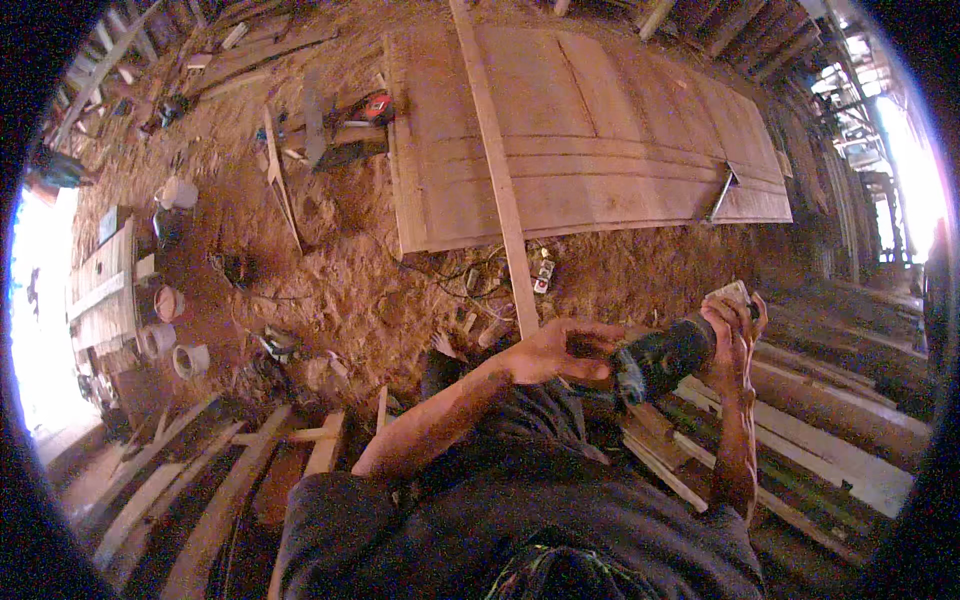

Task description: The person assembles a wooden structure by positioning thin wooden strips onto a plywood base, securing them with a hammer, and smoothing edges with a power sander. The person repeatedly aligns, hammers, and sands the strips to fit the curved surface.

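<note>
My right hand (735,325) is raised at the right, its fingers wrapped round one end of a dark, thick, roughly cylindrical object (665,358). A small pale piece (728,293) shows at those fingers; whether it belongs to the dark object I cannot tell. My left hand (560,352) reaches across to the object's other end, thumb and fingers apart, with a gap between them. Whether its fingertips touch the object is unclear. Just beyond the left hand lies the near end of a long wooden strip (500,175), which runs away over a broad wooden panel (620,190).
A hammer (722,190) lies on the panel's near right part. Cables and a white socket block (544,275) are on the earth floor before it. Buckets (190,360) stand at the left. Planks lie at the lower left (235,490) and right (830,440).
</note>
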Motion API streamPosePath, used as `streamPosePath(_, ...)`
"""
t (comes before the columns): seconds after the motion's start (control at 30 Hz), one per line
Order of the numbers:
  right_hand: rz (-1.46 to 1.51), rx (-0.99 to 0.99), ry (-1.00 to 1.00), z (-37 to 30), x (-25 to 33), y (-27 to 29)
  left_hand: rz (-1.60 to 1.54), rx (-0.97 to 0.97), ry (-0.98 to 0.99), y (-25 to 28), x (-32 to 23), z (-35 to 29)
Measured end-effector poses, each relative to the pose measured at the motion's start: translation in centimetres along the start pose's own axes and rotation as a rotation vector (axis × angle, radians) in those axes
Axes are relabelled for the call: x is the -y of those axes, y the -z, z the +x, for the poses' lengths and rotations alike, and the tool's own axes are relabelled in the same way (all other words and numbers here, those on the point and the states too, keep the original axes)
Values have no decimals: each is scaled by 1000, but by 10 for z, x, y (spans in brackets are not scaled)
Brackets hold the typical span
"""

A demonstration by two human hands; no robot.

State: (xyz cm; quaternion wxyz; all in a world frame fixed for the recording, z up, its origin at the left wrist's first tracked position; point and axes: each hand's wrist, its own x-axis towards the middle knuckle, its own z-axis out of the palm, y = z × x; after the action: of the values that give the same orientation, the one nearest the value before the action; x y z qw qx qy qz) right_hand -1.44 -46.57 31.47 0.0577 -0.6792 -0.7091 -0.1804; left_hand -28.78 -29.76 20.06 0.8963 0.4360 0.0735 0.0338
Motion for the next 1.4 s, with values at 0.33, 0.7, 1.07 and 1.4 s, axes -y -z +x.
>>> streamPosePath(0.33,368,-493,-310,-25,-21,-29,882,-113,-22,52,120,-82)
streamPosePath(0.7,463,-630,-462,61,3,-51,69,-1141,-363,178,77,-172)
streamPosePath(1.07,1084,-463,-767,221,43,-226,7,-835,-193,249,-142,-18)
streamPosePath(1.4,1273,-408,-1134,308,53,-363,1169,-901,-542,475,-106,169)
